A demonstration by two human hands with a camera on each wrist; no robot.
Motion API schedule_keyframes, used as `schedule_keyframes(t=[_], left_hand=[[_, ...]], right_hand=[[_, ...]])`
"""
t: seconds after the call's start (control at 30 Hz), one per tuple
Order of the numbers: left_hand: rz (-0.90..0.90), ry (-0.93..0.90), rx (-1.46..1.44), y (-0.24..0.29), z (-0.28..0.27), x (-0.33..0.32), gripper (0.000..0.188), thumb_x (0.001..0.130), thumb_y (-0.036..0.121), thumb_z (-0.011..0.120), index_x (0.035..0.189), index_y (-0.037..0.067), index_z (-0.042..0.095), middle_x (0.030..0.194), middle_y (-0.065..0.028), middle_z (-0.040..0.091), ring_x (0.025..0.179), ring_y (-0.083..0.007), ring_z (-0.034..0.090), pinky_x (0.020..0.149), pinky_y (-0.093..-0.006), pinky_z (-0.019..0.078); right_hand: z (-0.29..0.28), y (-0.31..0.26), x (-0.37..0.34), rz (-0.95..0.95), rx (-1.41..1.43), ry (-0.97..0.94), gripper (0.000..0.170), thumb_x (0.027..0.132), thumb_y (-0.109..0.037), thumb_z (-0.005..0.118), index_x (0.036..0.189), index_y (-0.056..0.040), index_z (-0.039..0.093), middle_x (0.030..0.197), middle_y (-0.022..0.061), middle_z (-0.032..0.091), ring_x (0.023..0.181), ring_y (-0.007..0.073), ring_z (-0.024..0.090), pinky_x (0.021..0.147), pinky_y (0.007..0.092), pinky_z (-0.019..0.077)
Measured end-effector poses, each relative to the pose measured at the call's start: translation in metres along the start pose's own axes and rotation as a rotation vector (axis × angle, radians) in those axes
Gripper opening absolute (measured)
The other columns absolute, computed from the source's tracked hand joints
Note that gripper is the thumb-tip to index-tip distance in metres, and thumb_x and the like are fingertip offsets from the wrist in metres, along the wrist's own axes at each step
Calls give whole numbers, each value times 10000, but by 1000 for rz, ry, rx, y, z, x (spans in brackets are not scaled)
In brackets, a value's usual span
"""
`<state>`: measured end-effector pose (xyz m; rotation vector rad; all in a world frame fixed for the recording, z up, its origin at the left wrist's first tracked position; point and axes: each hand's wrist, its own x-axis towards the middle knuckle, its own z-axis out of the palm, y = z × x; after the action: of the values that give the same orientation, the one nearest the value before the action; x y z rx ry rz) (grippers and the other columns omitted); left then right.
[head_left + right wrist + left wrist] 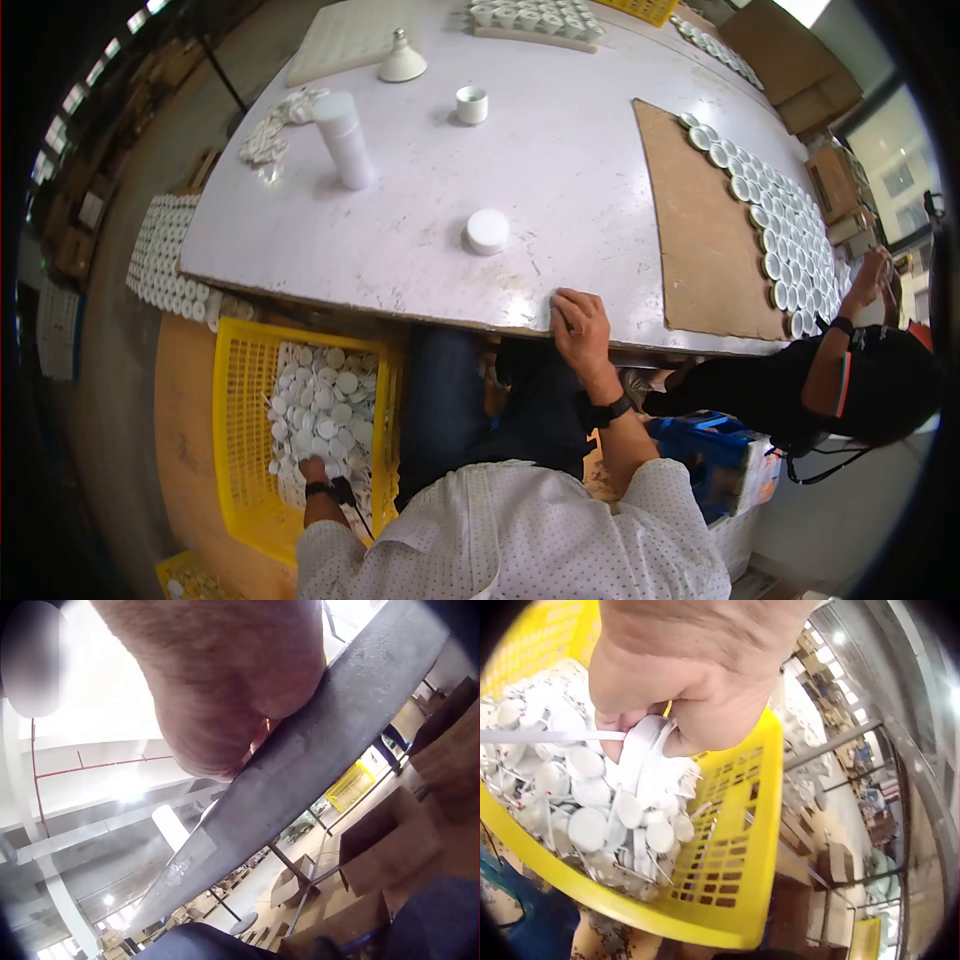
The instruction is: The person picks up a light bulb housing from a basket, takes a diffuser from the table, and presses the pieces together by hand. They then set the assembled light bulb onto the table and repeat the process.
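Note:
Down inside the yellow crate (225,420), my left hand (313,468) is among a heap of white round discs (325,400). The left wrist view shows that hand's thumb and fingers pinching white discs (639,754) on edge, with a thin white strip (547,736) running off to the left. Many loose discs below have thin leads with red tips. My right hand (583,335) rests on the near edge of the table (400,240), fingers loosely bent, holding nothing. Nearest to it on the tabletop is a short white round piece (487,231).
A tall white cylinder (343,140), a white cup (472,105), a cone-shaped lamp part (402,60) and a crumpled glove (268,135) stand or lie farther back. Rows of white cups (790,240) cover part of a cardboard sheet (700,260). Another person (800,380) is at the right.

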<state>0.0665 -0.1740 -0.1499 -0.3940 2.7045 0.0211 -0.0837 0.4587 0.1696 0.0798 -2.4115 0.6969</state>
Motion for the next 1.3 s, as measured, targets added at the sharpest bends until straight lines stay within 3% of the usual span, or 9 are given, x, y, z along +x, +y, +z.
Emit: schedule_keyframes(t=[0.03, 0.1, 0.17, 0.23, 0.47, 0.63, 0.83, 1.2, 1.3], left_hand=[[-102, 114, -480, -13, 17, 3, 178, 652, 58, 499, 722, -99, 545, 737, -228, 612, 693, -342, 596, 601, -442, 433], [151, 138, -89, -13, 19, 19, 180, 705, 66, 526, 795, -74, 595, 674, -163, 612, 604, -288, 580, 544, -398, 446], [-382, 34, -1557, 42, -6, 16, 126, 756, 89, 567, 780, -26, 613, 640, -74, 590, 519, -195, 543, 469, -328, 430], [-400, 75, -1441, 128, -76, 4, 111, 789, 112, 584, 788, 9, 624, 645, -14, 564, 481, -131, 510, 423, -276, 401], [212, 45, -1375, 302, -214, -10, 280, 898, 200, 520, 1004, -43, 609, 930, -112, 647, 838, -159, 614, 690, -273, 485], [730, 257, -1243, 386, -274, -63, 96, 821, 55, 557, 876, -15, 592, 1133, -173, 587, 1005, -243, 579, 842, -311, 457], [985, 482, -807, 402, -269, -76, 138, 735, 30, 586, 873, 24, 584, 1122, -173, 586, 989, -325, 564, 865, -401, 416], [1028, 547, -705, 403, -264, -73, 132, 726, 1, 568, 857, 13, 586, 1117, -175, 586, 992, -330, 560, 845, -404, 407], [1016, 552, -684, 403, -263, -72, 125, 722, -6, 563, 844, 13, 588, 1117, -175, 586, 981, -331, 562, 837, -400, 405]], right_hand=[[1, -1, 0, 7, -17, 18, 211, 697, 0, 642, 904, -45, 636, 955, 92, 618, 842, 286, 563, 733, 349, 475], [3, -2, 0, 3, -21, 14, 212, 693, -5, 644, 900, -51, 635, 949, 76, 619, 847, 275, 562, 737, 343, 474], [5, -1, -1, 3, -42, 21, 227, 677, -6, 646, 899, -53, 635, 944, 66, 619, 848, 266, 563, 737, 339, 474], [6, 1, -2, -40, -76, 19, 243, 663, -1, 644, 900, -55, 634, 951, 59, 619, 854, 260, 564, 734, 339, 476], [1, 1, -4, -25, -78, -14, 229, 691, -36, 651, 919, -53, 638, 964, 61, 629, 889, 252, 564, 758, 342, 450], [-24, 5, 12, 99, 75, -147, 224, 732, -69, 661, 953, -39, 638, 974, 106, 630, 856, 280, 585, 745, 343, 480], [-68, 66, 47, 215, -86, 6, 270, 745, -155, 674, 991, -59, 620, 973, 145, 614, 890, 312, 578, 754, 361, 481], [-123, 218, 77, 461, -686, 274, 529, 690, -340, 710, 1112, -60, 558, 1103, 198, 557, 1052, 358, 495, 890, 425, 398], [-144, 248, 77, 805, -782, 215, 649, 651, -408, 712, 1158, -46, 528, 1106, 206, 562, 1024, 357, 533, 875, 416, 424]])
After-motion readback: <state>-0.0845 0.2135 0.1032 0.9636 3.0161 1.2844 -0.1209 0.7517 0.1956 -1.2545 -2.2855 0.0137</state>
